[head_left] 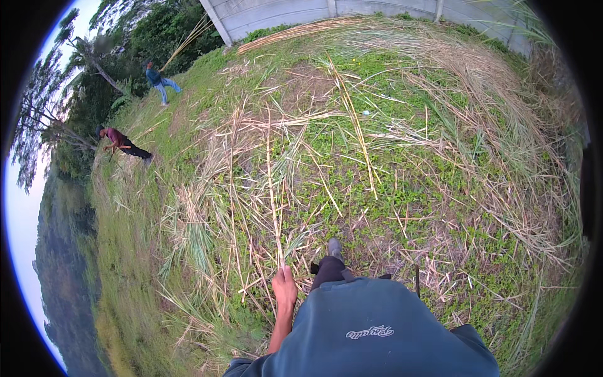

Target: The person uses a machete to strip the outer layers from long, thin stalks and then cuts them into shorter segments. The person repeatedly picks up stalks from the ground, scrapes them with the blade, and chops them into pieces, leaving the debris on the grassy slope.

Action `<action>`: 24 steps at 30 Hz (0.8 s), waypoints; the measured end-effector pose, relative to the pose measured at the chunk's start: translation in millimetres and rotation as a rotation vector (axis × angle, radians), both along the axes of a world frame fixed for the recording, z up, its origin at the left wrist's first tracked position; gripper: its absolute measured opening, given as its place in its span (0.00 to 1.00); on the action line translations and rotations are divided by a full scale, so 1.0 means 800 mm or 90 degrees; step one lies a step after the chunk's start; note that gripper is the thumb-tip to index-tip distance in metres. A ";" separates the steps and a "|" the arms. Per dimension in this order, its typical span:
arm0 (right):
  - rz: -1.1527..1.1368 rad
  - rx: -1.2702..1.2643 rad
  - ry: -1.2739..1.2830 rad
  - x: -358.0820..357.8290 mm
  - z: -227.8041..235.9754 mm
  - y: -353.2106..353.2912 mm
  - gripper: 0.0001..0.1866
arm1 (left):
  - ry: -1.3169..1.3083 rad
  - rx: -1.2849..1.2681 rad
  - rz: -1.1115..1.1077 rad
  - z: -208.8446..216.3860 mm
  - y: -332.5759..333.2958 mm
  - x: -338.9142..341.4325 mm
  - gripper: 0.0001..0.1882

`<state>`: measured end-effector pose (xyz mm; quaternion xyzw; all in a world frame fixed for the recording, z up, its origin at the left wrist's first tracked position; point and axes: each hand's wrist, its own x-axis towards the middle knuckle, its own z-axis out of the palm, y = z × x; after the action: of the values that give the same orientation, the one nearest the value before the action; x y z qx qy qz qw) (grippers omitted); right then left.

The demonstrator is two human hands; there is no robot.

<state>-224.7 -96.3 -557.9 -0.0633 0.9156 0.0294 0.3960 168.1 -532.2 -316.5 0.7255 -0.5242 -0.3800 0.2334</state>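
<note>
My left hand is closed round the near end of a long, thin, pale cane stalk. The stalk runs straight away from me over the grass, among other cut stalks and dry leaves. My right hand does not show; the dark top I wear hides that side. Past its right edge a thin, dark, upright bar sticks out, and I cannot make out what it is or whether anything holds it.
Several yellowish stalks lie ahead. Dry straw is heaped at the right, below a grey wall. Far left, one person carries long poles and another bends forward. My shoe stands on littered grass.
</note>
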 end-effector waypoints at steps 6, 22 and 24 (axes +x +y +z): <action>-0.022 0.000 0.029 -0.074 0.144 -0.163 0.28 | 0.303 0.136 0.100 -0.022 -0.117 -0.080 0.15; 0.320 -0.156 0.107 -0.294 0.170 -0.557 0.27 | 0.499 0.189 0.259 0.012 -0.100 -0.267 0.25; 0.370 -0.232 0.137 -0.296 0.193 -0.601 0.26 | 0.511 0.197 0.302 0.011 -0.094 -0.287 0.25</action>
<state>-461.4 -577.4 -403.4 -0.3868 0.8862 -0.0165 0.2544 -61.1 -607.8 -307.7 0.6476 -0.1503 -0.6394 0.3864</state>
